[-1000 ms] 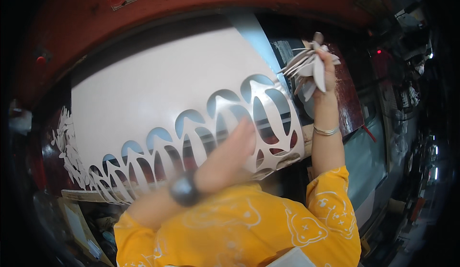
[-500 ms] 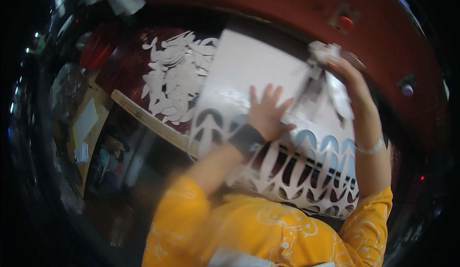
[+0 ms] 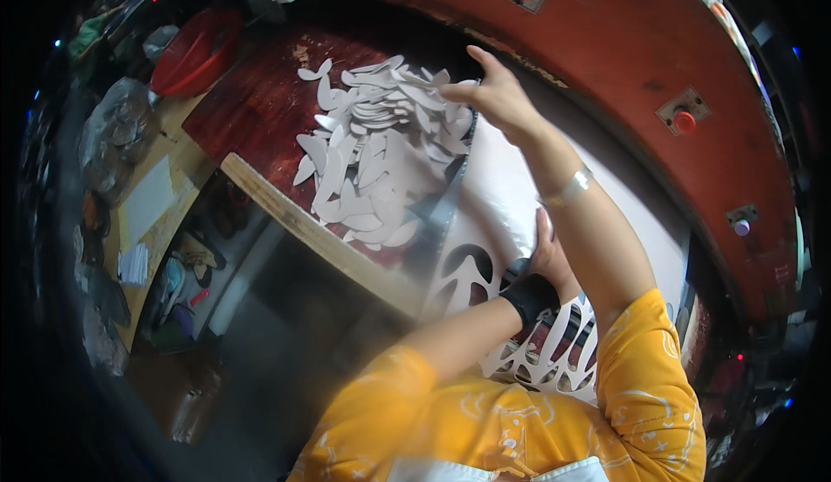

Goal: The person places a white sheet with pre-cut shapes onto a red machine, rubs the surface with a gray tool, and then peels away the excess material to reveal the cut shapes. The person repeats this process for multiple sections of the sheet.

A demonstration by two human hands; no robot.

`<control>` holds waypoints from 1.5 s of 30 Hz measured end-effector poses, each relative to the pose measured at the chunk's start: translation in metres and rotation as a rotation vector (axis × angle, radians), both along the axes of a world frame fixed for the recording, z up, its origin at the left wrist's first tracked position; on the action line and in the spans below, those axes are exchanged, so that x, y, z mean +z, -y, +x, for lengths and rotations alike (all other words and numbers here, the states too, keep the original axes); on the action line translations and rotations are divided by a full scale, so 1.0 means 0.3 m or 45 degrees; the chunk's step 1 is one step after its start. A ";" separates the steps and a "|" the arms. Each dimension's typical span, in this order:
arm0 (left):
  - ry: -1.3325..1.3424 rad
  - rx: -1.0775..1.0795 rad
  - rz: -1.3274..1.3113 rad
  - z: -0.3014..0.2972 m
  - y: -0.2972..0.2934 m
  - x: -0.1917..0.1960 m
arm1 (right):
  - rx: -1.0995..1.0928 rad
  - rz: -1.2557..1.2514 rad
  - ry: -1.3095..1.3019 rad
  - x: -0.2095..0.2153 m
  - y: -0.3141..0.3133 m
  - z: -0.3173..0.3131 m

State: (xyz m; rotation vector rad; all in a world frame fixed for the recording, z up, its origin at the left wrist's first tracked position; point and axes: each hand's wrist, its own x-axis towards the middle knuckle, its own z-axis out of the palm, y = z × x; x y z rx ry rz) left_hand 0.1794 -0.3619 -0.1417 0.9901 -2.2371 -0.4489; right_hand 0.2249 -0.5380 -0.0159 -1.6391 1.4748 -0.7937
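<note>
Since the earlier frame the right hand (image 3: 495, 97) has swung left, its grip now open, fingers spread, touching the heap of white leaf-shaped paper offcuts (image 3: 372, 153) on the dark red desk (image 3: 251, 110). The left hand (image 3: 547, 257) presses flat on the white lace-cut paper sheet (image 3: 511, 188) just beside.

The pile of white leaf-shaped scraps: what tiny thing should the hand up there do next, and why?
Probably draw the right hand back toward the cut-out white sheet. It reaches over the pile of white scraps with fingers spread, seemingly empty, while the left hand rests flat on the sheet, whose lower edge shows more cut shapes.
</note>
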 end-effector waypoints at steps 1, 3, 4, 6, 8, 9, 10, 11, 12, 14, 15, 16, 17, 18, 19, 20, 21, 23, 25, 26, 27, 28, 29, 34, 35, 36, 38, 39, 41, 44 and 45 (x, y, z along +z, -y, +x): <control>-0.027 -0.005 -0.104 0.013 0.004 0.015 | 0.046 -0.154 0.085 0.025 -0.048 -0.054; -0.161 -0.074 0.085 0.045 0.017 0.063 | 0.044 -0.257 0.342 0.060 -0.190 -0.180; -0.293 -0.070 0.152 0.065 0.030 0.093 | -0.064 -0.180 0.428 0.075 -0.272 -0.243; -0.625 -0.319 0.572 0.117 0.055 0.156 | -0.177 -0.154 0.783 0.094 -0.449 -0.350; -0.902 -0.472 0.840 0.171 0.053 0.218 | -0.350 -0.237 1.141 0.096 -0.613 -0.422; -0.998 -0.519 0.905 0.197 0.044 0.244 | -0.481 -0.270 1.274 0.082 -0.687 -0.442; -1.128 -0.613 1.113 0.209 0.031 0.270 | -0.521 -0.294 1.406 0.063 -0.763 -0.451; -1.153 -0.667 1.051 0.217 0.010 0.291 | -0.391 -0.327 1.544 0.041 -0.830 -0.452; -1.075 -0.711 1.030 0.221 -0.010 0.312 | -0.347 -0.327 1.668 0.023 -0.884 -0.456; -0.971 -0.747 1.178 0.207 -0.052 0.348 | -0.315 -0.351 1.838 -0.008 -0.951 -0.465; -0.953 -0.790 1.202 0.197 -0.071 0.363 | -0.283 -0.371 1.903 -0.021 -0.974 -0.467; -0.982 -0.788 1.288 0.184 -0.087 0.375 | -0.267 -0.369 1.984 -0.031 -0.993 -0.468; -1.019 -0.788 1.354 0.173 -0.100 0.384 | -0.229 -0.397 2.014 -0.038 -1.007 -0.472; -1.059 -0.784 1.414 0.165 -0.110 0.390 | -0.212 -0.406 2.054 -0.044 -1.016 -0.476; -1.018 -0.779 1.402 0.158 -0.117 0.394 | -0.205 -0.408 2.084 -0.048 -1.023 -0.481; -0.978 -0.774 1.388 0.152 -0.124 0.395 | -0.177 -0.430 2.106 -0.051 -1.030 -0.486; -0.947 -0.766 1.373 0.148 -0.129 0.395 | -0.162 -0.442 2.118 -0.053 -1.035 -0.491; -0.904 -0.765 1.234 0.140 -0.137 0.391 | -0.140 -0.458 2.132 -0.059 -1.046 -0.497; -0.877 -0.763 1.157 0.138 -0.142 0.389 | -0.108 -0.470 2.113 -0.064 -1.055 -0.502; -0.870 -0.764 1.147 0.138 -0.144 0.390 | -0.116 -0.474 2.125 -0.065 -1.058 -0.505; -0.864 -0.765 1.137 0.139 -0.145 0.392 | -0.107 -0.482 2.111 -0.066 -1.061 -0.508; -0.843 -0.759 1.145 0.140 -0.146 0.395 | -0.121 -0.485 2.083 -0.067 -1.064 -0.511; -0.822 -0.753 1.155 0.142 -0.148 0.399 | -0.154 -0.479 2.069 -0.066 -1.066 -0.514; -0.748 -0.704 1.069 0.145 -0.153 0.419 | -0.233 -0.457 2.000 -0.060 -1.073 -0.530; -0.716 -0.693 0.992 0.143 -0.153 0.423 | -0.220 -0.463 1.980 -0.059 -1.074 -0.533; -0.683 -0.682 0.915 0.142 -0.151 0.428 | -0.209 -0.469 1.960 -0.057 -1.075 -0.536; -0.578 -0.710 0.570 0.140 -0.143 0.438 | -0.194 -0.483 1.907 -0.055 -1.078 -0.542; -0.531 -0.715 0.394 0.139 -0.137 0.444 | -0.190 -0.490 1.874 -0.053 -1.081 -0.545; -0.463 -0.750 0.231 0.137 -0.125 0.454 | -0.183 -0.508 1.819 -0.049 -1.089 -0.550; -0.355 -0.790 0.091 0.137 -0.110 0.464 | -0.168 -0.531 1.773 -0.041 -1.100 -0.554; -0.316 -0.793 0.062 0.137 -0.106 0.464 | -0.162 -0.535 1.775 -0.038 -1.104 -0.555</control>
